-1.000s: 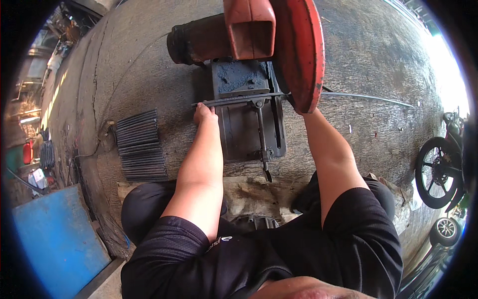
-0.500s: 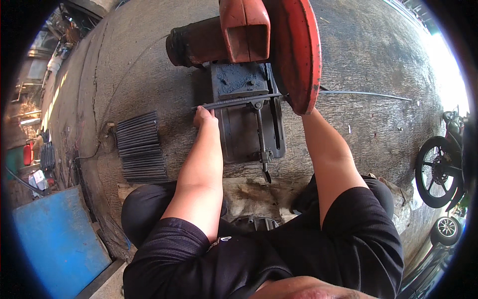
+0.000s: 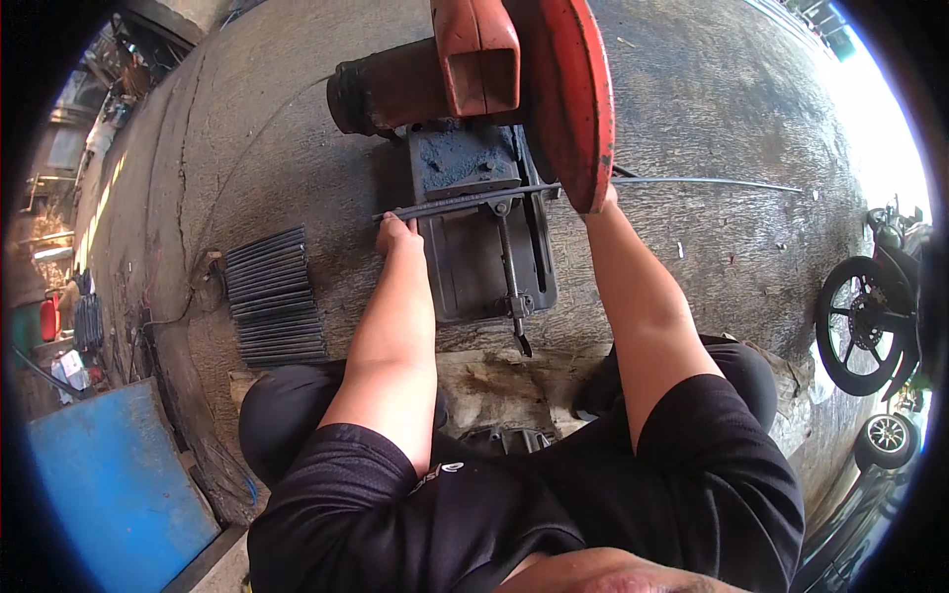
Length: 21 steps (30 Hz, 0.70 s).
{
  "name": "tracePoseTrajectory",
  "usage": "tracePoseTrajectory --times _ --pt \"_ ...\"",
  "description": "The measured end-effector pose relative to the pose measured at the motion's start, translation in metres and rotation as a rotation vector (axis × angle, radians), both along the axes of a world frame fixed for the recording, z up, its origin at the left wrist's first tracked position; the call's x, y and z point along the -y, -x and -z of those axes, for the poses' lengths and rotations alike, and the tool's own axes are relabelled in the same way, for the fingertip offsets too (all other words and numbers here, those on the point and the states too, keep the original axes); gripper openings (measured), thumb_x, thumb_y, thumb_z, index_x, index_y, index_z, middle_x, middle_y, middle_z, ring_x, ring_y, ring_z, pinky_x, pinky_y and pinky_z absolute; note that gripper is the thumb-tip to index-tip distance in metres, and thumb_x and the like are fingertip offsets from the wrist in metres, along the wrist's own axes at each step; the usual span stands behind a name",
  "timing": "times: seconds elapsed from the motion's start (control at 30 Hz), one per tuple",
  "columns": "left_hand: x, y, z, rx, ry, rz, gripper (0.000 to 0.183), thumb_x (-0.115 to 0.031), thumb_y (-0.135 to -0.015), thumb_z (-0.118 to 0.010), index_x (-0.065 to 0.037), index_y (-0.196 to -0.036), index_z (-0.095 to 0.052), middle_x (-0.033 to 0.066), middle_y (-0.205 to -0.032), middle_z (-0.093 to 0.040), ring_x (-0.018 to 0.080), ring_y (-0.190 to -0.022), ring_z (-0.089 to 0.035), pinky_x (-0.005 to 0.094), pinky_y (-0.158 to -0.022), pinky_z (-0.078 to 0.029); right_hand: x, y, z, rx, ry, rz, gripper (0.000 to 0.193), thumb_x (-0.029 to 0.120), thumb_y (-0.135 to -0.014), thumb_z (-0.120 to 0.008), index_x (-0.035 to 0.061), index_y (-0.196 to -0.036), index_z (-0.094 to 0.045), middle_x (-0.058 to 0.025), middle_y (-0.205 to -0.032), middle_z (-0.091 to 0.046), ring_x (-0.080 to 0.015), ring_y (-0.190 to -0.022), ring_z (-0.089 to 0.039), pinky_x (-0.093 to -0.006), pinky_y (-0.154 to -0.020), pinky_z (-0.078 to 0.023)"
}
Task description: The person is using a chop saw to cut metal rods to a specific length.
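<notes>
In front of me stands a chop saw with a red blade guard (image 3: 589, 109), a red handle (image 3: 480, 74) and a dark motor (image 3: 390, 87). Its dark base (image 3: 465, 267) carries a screw clamp (image 3: 510, 262). A thin metal rod (image 3: 450, 205) lies crosswise over the base against the clamp's jaw; it seems doubled there, and a long grey length runs out to the right past the guard. At the left end, my left hand (image 3: 397, 235) has its fingers closed round the rod. My right hand (image 3: 610, 204) reaches behind the guard, which hides its fingers.
Several cut dark rods (image 3: 275, 296) lie in a neat row on the floor at the left. A blue panel (image 3: 124, 484) is at the lower left. A motorcycle wheel (image 3: 858, 331) and a car wheel (image 3: 886, 438) stand at the right.
The whole scene has shifted slightly leftward in the view. Both hands keep their places at the rod and behind the guard, and the saw looks the same.
</notes>
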<state>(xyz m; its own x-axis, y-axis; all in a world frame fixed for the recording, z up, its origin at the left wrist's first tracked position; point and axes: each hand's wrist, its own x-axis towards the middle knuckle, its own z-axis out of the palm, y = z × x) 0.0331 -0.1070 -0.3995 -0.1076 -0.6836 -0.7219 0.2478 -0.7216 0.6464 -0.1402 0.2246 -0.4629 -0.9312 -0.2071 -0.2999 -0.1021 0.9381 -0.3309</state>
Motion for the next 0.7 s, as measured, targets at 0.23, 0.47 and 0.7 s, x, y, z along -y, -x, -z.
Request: tracePoseTrajectory --times 0.23,0.47,0.7 --pt "-0.001 0.000 0.000 0.047 0.007 -0.025 0.034 -0.019 -0.089 -0.060 0.009 -0.108 -0.054 0.0177 -0.110 -0.059 0.0279 -0.096 -0.063 0.0358 -0.078 -0.059 0.047 -0.007 -0.320 -0.073 1.726 0.481 0.050 0.040 -0.091 -0.053 -0.0031 -0.116 -0.053 -0.0174 -0.091 -0.063 -0.0234 -0.080 -0.060 -0.0376 -0.072 -0.047" --pt "-0.004 0.000 -0.010 0.065 0.007 -0.040 0.035 -0.017 -0.087 -0.062 0.012 -0.105 -0.055 0.0198 -0.109 -0.060 0.0292 -0.091 -0.065 0.0365 -0.074 -0.061 0.087 -0.082 -0.407 -0.518 0.564 0.049 0.064 0.032 -0.083 -0.062 0.0016 -0.135 -0.038 -0.0271 -0.110 -0.061 -0.0411 -0.101 -0.060 -0.0435 -0.092 -0.046" --pt "0.009 -0.006 0.015 0.405 0.364 0.521 0.033 -0.015 -0.088 -0.060 0.009 -0.110 -0.055 0.0166 -0.112 -0.058 0.0270 -0.099 -0.061 0.0366 -0.078 -0.058 0.056 -0.158 -0.331 -0.644 0.720 -0.036 0.066 0.008 -0.078 -0.062 0.0002 -0.137 -0.032 -0.0272 -0.121 -0.049 -0.0428 -0.112 -0.050 -0.0448 -0.097 -0.042"
